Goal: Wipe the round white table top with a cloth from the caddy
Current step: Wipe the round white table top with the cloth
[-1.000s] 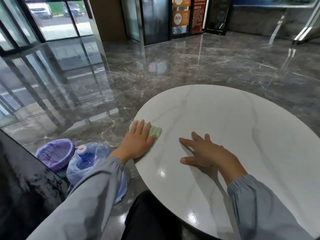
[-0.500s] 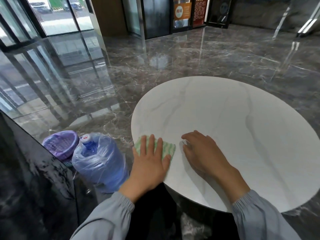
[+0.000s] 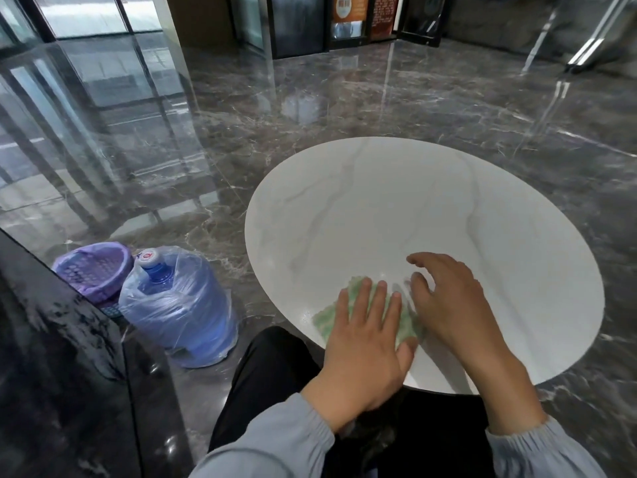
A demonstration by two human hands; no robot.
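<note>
Since the cloth is pinned flat under the left hand, pressure goes through the whole palm rather than the fingertips, which gives good contact area on a smooth top. Fingers are straight and spread with nothing gripped; the hand just presses down. Cloth is green and sits on the table at its near edge, lower centre of the frame. Its corners show past the fingertips and left of the palm.

Right hand is just beside it on the right, fingers loosely arched, holding nothing. Its heel looks to touch the cloth's right edge. Can't tell whether its fingertips bear on the table or hover. My read: it's a brace for leaning in, or it's guarding the cloth edge against bunching.

Step in hand: wiping the near rim. The far half of the table shows white with grey veining; gloss alone doesn't say whether it's been wiped.

Left of frame, on the floor: purple basket and a bagged water jug side by side, apart from the table, likely parked out of the wipe path. Basket may be the caddy; can't confirm.

Risk: the cloth is close to the rim, so a stroke toward the body could drag it off the edge.
</note>
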